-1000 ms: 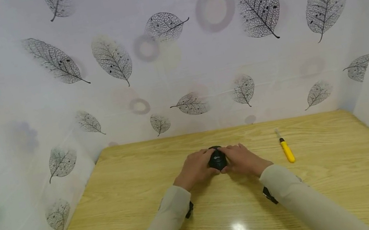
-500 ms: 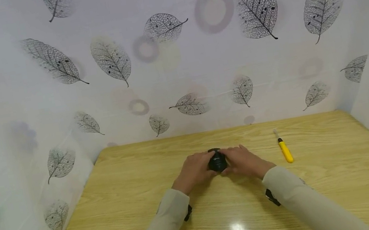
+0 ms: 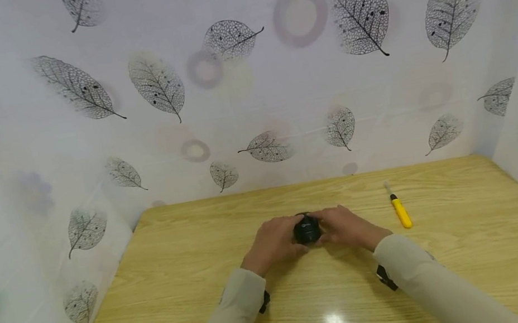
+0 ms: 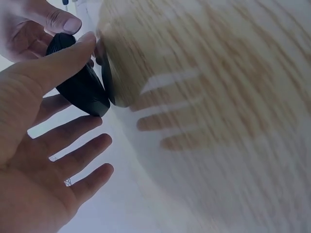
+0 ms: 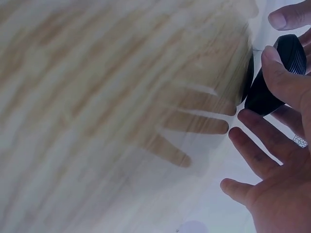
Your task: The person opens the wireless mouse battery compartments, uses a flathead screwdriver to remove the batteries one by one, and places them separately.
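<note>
A small black rounded object (image 3: 307,229) with a light mark and a ribbed edge is held between both hands, near the middle of the table. Its exact kind is unclear. My left hand (image 3: 275,241) pinches its left side with thumb and index finger, while the other fingers extend straight in the left wrist view. From the other side my right hand (image 3: 348,226) pinches it, its remaining fingers spread in the right wrist view. There the black object (image 5: 266,94) stands tilted, its lower edge right at its reflection in the tabletop.
A screwdriver (image 3: 401,211) with a yellow handle lies to the right of the hands, tip pointing away. The glossy wood-grain table (image 3: 185,303) ends at a leaf-patterned curtain (image 3: 249,101) behind it, with more curtain along both sides.
Both hands and the black object have shifted slightly toward the person, and the object's marked face has changed its tilt. The screwdriver stays put.
</note>
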{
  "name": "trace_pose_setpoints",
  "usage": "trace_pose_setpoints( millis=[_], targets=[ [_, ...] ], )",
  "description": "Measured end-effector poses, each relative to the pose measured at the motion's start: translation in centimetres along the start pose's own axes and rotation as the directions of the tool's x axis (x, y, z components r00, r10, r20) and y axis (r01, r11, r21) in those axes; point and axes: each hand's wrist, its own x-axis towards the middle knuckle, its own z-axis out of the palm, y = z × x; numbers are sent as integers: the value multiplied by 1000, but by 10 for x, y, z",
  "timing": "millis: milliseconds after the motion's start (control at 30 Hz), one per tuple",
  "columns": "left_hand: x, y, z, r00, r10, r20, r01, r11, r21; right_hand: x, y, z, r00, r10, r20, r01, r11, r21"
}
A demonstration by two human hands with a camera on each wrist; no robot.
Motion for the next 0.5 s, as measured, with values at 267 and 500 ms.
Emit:
trace_pose_setpoints(
  millis=[267,500],
  targets=[
    [-2,-1,1,999,26,-43,-27,999,-21,-4,-4,0,1000,-4,-15,5,1000,17],
    [-3,1,2,998,41,-41,-44,996,-82,-3,-2,0,996,-77,-49,79,996,30]
  ],
)
